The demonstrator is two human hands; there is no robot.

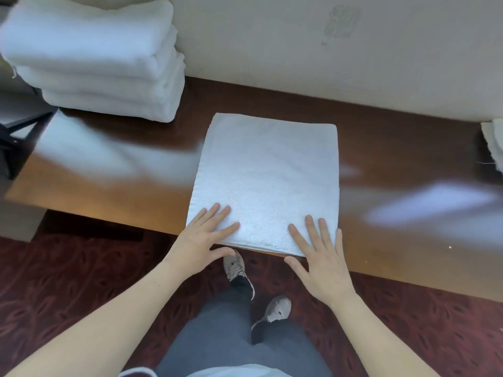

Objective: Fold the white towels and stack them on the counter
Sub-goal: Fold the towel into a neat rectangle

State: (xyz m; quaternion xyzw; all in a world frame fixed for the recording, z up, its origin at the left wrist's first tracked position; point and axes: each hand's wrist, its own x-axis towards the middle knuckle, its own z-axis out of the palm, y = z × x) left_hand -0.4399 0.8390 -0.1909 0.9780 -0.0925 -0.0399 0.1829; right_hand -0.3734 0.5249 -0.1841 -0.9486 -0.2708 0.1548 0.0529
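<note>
**A:** Where is the towel being worked on?

**B:** The folded towel lies flat on the counter. Its near edge is under both hands and the rest runs straight ahead of them. That near edge sits right at the counter's front lip.

**A:** And the hands themselves?

**B:** The left hand rests on the near left corner, and the right hand on the near right corner. Both are flat, with fingers straight and a little spread, gripping nothing. Each thumb hangs off the front edge. I'd judge they are pressing the layers smooth, or getting ready to take that edge for another fold.

**A:** Why so close to the front?

**B:** Probably so the person can reach the whole cloth without leaning, and square its corners against the lip.

**A:** Where do the finished ones go?

**B:** A stack stands well ahead of the left hand and off to its left, against the wall. That keeps it out of the folding space.

**A:** Counts?

**B:** Two hands, with one towel under them. The stack looks like three or four towels, but the thick folds run together, so I can't settle it. Far to the right of the right hand a bit of white cloth shows at the edge of view, perhaps one more waiting.
</note>
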